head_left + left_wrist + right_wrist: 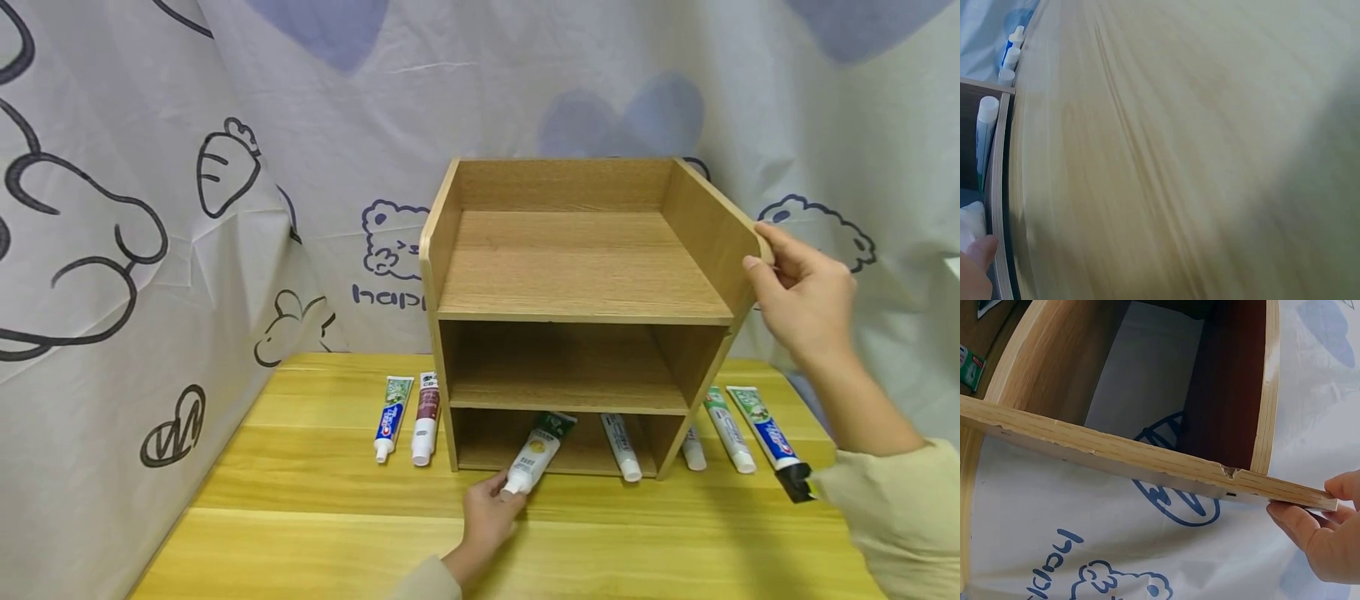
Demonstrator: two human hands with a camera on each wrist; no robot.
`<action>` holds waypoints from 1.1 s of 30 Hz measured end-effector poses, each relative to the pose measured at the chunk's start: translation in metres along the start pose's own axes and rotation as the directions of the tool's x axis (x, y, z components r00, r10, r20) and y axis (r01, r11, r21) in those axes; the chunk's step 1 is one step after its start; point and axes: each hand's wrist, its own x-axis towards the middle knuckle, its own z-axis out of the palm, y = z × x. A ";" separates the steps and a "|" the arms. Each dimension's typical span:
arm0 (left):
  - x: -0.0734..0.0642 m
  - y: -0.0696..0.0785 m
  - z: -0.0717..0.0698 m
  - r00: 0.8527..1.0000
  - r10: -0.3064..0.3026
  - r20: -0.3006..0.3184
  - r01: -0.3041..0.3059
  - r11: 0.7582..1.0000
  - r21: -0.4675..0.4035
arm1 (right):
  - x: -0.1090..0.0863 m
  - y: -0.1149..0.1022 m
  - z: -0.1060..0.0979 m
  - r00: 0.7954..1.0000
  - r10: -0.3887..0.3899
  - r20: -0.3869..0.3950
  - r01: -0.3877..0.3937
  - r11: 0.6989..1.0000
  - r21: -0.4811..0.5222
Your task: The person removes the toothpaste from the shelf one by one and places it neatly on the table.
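A wooden shelf unit [577,262] with a raised-sided top and two compartments beneath stands on the table. In the head view, my left hand [486,518] pinches the cap end of a white and green toothpaste tube [536,457], whose far end reaches into the bottom compartment. The left wrist view catches only part of this hand [975,265] and tube [971,224], at its left edge. Another white toothpaste tube [622,447] lies to the right in that compartment. My right hand [810,304] grips the front edge of the right side panel [1147,456], near its top.
Left of the unit lie a blue and green tube [392,417] and a maroon and white tube [426,421]. Several more, including a green and white tube [729,429] and a blue one [765,425], lie on the right. A printed curtain [330,125] hangs behind.
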 end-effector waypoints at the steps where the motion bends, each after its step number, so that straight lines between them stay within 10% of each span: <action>1: -0.001 0.000 -0.002 1.000 0.001 0.005 -0.001 1.000 -0.001 | 0.000 0.000 0.000 1.000 -0.005 0.008 0.005 1.000 0.002; 23: -0.005 0.000 -0.029 0.998 -0.035 0.057 0.037 0.999 -0.038 | 0.002 -0.007 -0.003 0.992 0.075 0.099 -0.072 0.997 -0.034; 33: 0.001 -0.002 -0.053 0.978 -0.054 0.204 0.066 0.997 -0.049 | 0.002 -0.004 -0.006 0.991 0.079 0.111 -0.077 0.997 -0.027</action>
